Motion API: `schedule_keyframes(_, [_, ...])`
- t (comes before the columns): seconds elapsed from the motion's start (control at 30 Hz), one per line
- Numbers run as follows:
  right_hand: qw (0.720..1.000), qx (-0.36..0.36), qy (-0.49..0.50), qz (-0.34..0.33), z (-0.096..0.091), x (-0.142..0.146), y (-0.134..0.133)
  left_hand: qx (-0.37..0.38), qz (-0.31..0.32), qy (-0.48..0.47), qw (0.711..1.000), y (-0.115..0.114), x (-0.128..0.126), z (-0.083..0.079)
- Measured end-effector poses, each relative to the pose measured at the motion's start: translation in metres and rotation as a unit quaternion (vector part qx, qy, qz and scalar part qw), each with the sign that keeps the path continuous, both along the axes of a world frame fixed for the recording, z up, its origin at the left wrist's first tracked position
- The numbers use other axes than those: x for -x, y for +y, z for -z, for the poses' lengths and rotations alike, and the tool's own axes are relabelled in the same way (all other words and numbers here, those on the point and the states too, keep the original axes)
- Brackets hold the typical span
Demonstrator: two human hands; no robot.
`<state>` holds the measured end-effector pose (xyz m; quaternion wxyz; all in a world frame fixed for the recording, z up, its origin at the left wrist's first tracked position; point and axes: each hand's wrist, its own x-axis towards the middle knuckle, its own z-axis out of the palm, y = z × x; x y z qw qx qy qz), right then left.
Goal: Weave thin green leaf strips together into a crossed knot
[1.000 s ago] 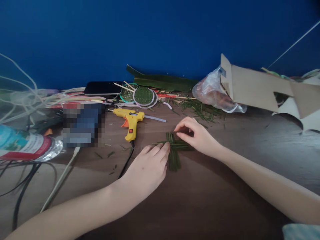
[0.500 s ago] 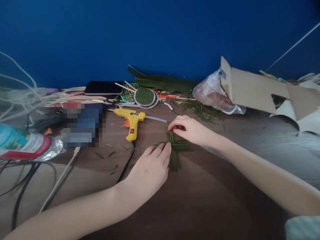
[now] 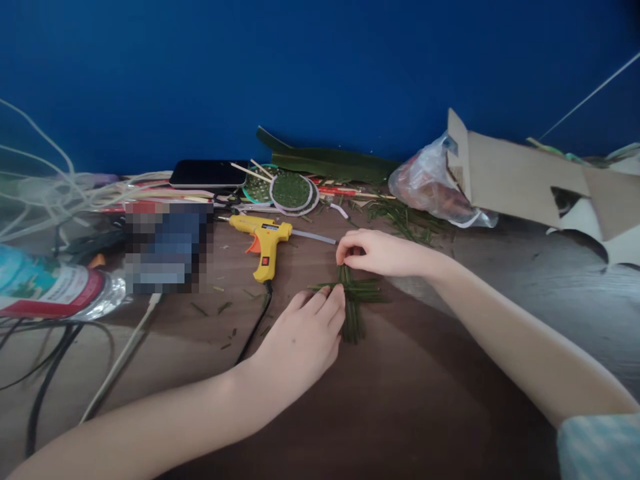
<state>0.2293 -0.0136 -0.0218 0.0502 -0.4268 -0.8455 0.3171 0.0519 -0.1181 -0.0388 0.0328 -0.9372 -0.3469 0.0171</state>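
A small cross-shaped weave of green leaf strips (image 3: 354,317) lies on the dark wooden table. Over its left side rest the fingertips of my left hand (image 3: 306,333), fingers stretched forward and lying on the strips. My right hand (image 3: 387,253) is at the far end of the weave, thumb and index finger pinched together at the tips of the upright strips. Just left of that hand, the glue stick of a yellow hot glue gun (image 3: 267,240) points toward its fingers. The undersides of my left fingers are hidden.
Along the blue wall lie a phone (image 3: 207,173), round green discs (image 3: 290,191), a long leaf (image 3: 335,165) and leaf scraps (image 3: 400,219). A cardboard box (image 3: 520,175) and plastic bag (image 3: 437,183) stand right. A bottle (image 3: 50,283) and cables (image 3: 47,373) are left.
My right hand has come down slightly onto the far end of the leaf strips, its fingertips now closed there. My left hand stays on the weave. The view has shifted a little.
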Motion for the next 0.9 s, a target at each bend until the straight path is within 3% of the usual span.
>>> schedule_keyframes(0.43, [0.999,0.027,0.039,0.0,0.006,-0.005,-0.001,0.07,-0.012,-0.05,0.996,0.009,0.005,-0.008])
schedule_keyframes(0.57, [0.999,0.024,0.027,0.007,-0.001,-0.009,-0.001,0.119,-0.007,-0.088,0.989,0.019,0.008,-0.016])
schedule_keyframes(0.73, [1.0,0.025,-0.002,-0.002,-0.014,-0.016,-0.008,0.156,-0.067,-0.161,0.972,0.03,0.008,-0.017])
schedule_keyframes(0.9, [0.995,0.045,-0.067,-0.06,-0.029,-0.017,-0.028,0.163,-0.084,-0.21,0.96,0.037,0.01,-0.011])
